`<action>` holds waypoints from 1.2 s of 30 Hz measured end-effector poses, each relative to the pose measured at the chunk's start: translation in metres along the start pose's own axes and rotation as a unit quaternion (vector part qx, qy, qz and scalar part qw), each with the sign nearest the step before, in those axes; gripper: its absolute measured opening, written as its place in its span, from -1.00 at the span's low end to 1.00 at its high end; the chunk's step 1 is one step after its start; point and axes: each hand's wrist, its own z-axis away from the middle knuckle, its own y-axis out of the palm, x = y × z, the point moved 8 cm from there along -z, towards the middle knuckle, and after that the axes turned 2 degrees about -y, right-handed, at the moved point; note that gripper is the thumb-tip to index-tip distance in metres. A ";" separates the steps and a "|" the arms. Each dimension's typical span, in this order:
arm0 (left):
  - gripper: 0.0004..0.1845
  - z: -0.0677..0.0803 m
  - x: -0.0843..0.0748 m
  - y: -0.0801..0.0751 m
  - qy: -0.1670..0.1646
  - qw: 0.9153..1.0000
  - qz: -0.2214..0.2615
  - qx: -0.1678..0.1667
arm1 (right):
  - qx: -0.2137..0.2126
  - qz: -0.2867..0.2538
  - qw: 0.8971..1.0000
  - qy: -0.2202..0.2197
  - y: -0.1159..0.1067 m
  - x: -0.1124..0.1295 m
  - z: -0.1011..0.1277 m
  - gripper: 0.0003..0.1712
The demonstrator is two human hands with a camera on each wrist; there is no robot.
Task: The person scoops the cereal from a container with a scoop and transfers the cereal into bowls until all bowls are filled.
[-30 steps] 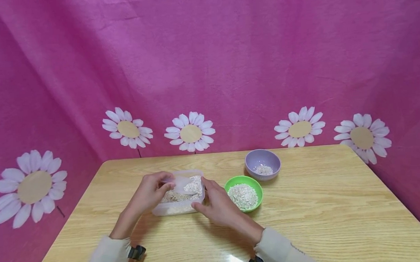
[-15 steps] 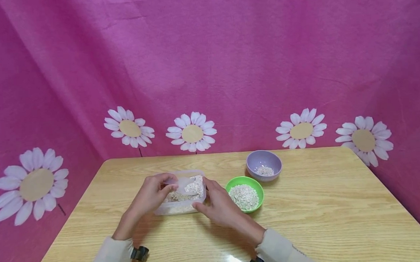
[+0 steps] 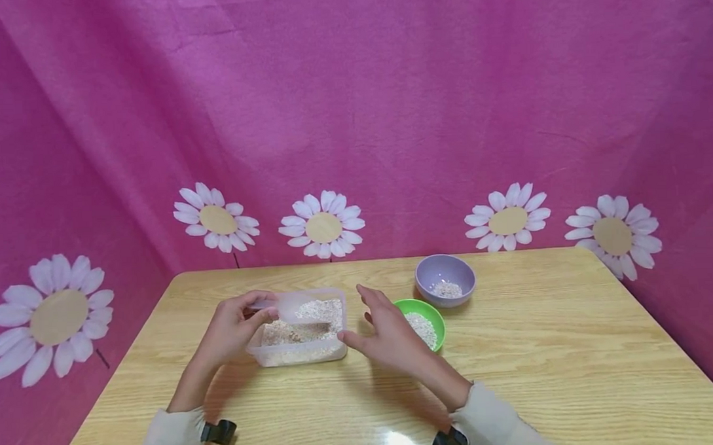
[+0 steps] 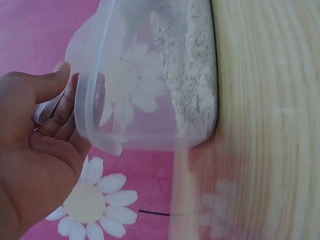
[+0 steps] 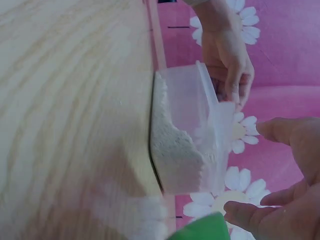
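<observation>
The wooden table carries everything, and the clear plastic container of pale flakes, standing left of the table's middle, is the landmark here. The likeliest mishap, as I judge it, is a spill: the small translucent scoop is held over the container's far-left rim, and a tilt or jolt there would drop flakes onto the table outside the container. A second risk is the container sliding or tipping, since nothing steadies it now. The green bowl just right of the container and the purple bowl beyond and right of that both hold flakes and could be knocked by the free hand. The left hand sits at the container's left side, thumb and fingers pinching the scoop's handle. The right hand hovers just right of the container, fingers spread and relaxed, gripping nothing, partly covering the green bowl.
</observation>
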 end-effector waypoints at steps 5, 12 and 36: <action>-0.75 0.003 0.006 -0.011 -0.004 1.000 0.010 -0.013 | -0.012 0.027 1.000 -0.003 -0.013 -0.006 0.003 0.03; -0.75 0.010 0.010 -0.021 -0.012 0.999 0.039 -0.032 | -0.029 0.080 0.996 0.015 -0.034 -0.020 0.009 0.02; -0.76 0.008 0.002 -0.023 -0.005 0.997 0.054 -0.060 | -0.073 0.122 0.989 -0.031 -0.084 -0.044 0.025 -0.19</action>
